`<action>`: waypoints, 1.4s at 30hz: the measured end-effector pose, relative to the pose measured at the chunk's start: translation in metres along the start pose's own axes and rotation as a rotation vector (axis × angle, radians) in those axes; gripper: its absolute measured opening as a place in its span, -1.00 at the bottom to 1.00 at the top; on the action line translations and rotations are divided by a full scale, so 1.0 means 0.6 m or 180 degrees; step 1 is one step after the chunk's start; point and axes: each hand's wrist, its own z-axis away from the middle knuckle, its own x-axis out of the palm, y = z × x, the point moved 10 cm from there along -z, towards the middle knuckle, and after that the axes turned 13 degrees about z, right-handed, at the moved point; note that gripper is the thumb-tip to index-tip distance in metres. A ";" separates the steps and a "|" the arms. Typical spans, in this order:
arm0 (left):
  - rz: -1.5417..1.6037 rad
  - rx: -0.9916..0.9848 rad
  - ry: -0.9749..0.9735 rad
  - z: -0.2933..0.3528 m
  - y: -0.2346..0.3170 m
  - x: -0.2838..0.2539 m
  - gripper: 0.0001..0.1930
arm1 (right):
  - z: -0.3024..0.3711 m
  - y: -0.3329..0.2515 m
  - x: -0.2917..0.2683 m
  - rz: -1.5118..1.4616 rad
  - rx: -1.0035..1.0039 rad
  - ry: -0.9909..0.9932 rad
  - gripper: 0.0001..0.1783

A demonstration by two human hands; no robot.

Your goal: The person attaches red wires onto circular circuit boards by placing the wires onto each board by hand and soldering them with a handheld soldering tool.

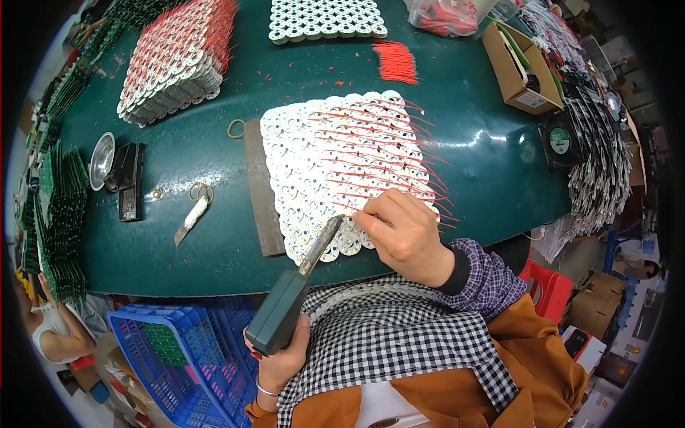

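Observation:
My left hand (287, 362) is wrapped round the handle of a dark green soldering gun (280, 314). Its metal tip rests at the lower part of a panel of round white LED boards (300, 164), close to my right fingertips. My right hand (407, 235) is closed in a pinch over the panel, on what looks like a thin red wire; the fingers hide most of it. Rows of red wires (378, 153) run across the panel's right half and stick out past its right edge. A flat grey-brown bar (262, 192) lies along the panel's left side.
A bundle of red wires (396, 62) lies beyond the panel. Stacked boards with red wires (171, 68) stand far left; another board panel (327, 20) is at the back. A small knife (191, 220), black stand (130, 182), cardboard box (521, 71) and blue crate (178, 357) surround the work.

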 end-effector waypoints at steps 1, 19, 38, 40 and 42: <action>-0.0199 0.0088 -0.0026 0.002 0.003 0.001 -0.74 | 0.001 0.000 0.000 -0.0001 0.0002 0.0000 -0.81; 0.0642 -0.0119 0.0510 0.005 -0.003 -0.017 -0.60 | -0.012 -0.001 -0.004 -0.0210 0.0013 0.0048 -0.71; 0.2371 -0.0523 0.1314 -0.059 -0.031 0.002 -0.61 | 0.013 0.006 0.038 0.0237 0.0007 -0.1354 -0.31; 0.2560 -0.0439 0.1354 -0.073 -0.023 -0.001 -0.65 | 0.010 0.007 0.037 0.0133 0.0079 -0.1415 -0.33; 0.2642 -0.0353 0.1485 -0.084 -0.007 -0.012 -0.67 | 0.007 0.006 0.016 0.0126 0.0018 -0.1380 -0.35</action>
